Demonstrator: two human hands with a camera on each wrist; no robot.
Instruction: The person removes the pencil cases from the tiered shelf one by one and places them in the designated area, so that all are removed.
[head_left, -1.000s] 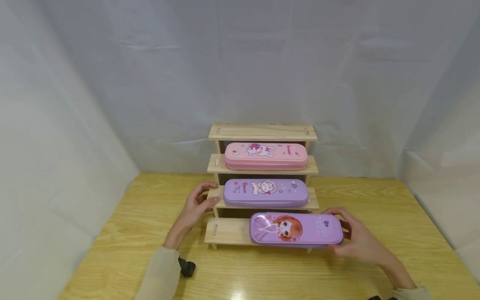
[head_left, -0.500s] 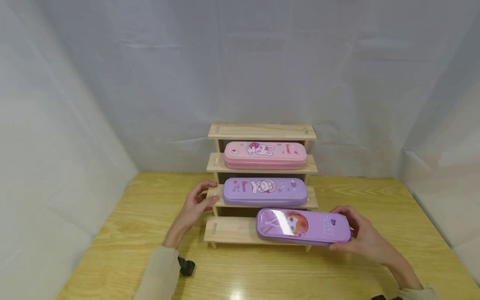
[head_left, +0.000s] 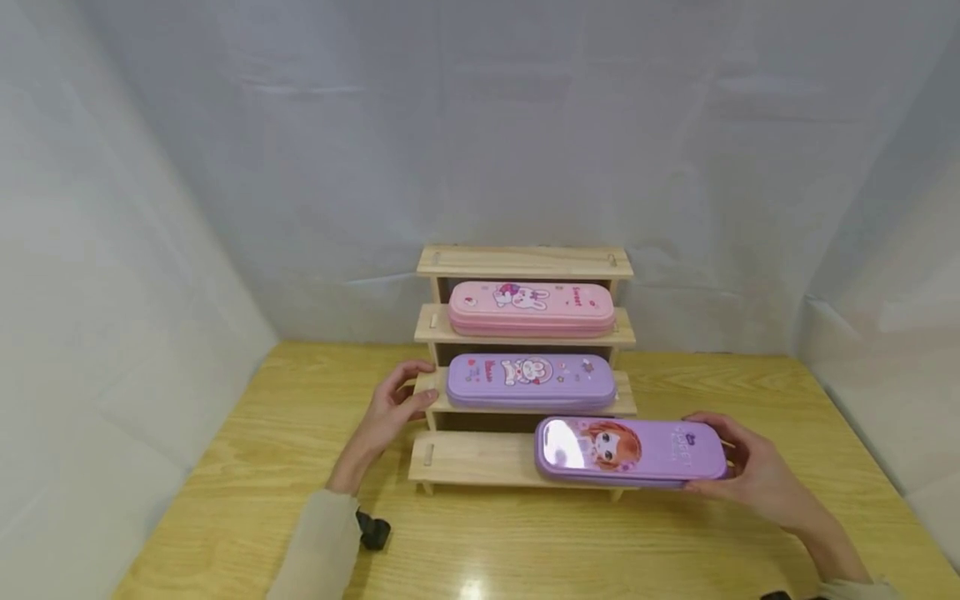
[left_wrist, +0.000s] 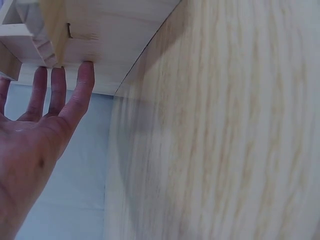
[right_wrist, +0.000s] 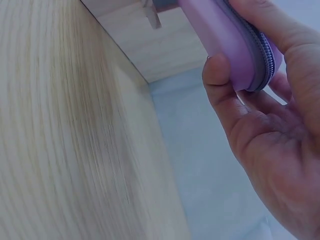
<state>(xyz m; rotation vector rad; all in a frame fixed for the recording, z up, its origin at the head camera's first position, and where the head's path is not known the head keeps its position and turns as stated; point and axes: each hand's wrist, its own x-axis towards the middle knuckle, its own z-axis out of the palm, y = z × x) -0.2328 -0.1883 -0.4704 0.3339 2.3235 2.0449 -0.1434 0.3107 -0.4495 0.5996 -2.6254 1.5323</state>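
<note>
In the head view, a purple pencil case with a red-haired girl print [head_left: 622, 452] overlaps the right part of the bottom shelf and juts past its right end. My right hand [head_left: 761, 475] pinches its right end, thumb in front and fingers behind. A zipper runs along the case [right_wrist: 240, 45] in the right wrist view. Whether the case touches the shelf, I cannot tell. My left hand [head_left: 386, 417] rests against the left side of the wooden rack [head_left: 457, 458], at the second shelf up. Extended fingers [left_wrist: 75, 102] touch the wood in the left wrist view.
A lilac bunny-print case [head_left: 531, 382] lies on the second shelf up, and a pink one [head_left: 531, 308] on the shelf above. The top shelf [head_left: 525, 261] bears nothing. Pale cloth [head_left: 540, 142] hangs behind the wooden table [head_left: 270, 467].
My right hand and the girl-print case have moved rightward along the bottom shelf, baring more of its left part. The left hand has stayed at the rack.
</note>
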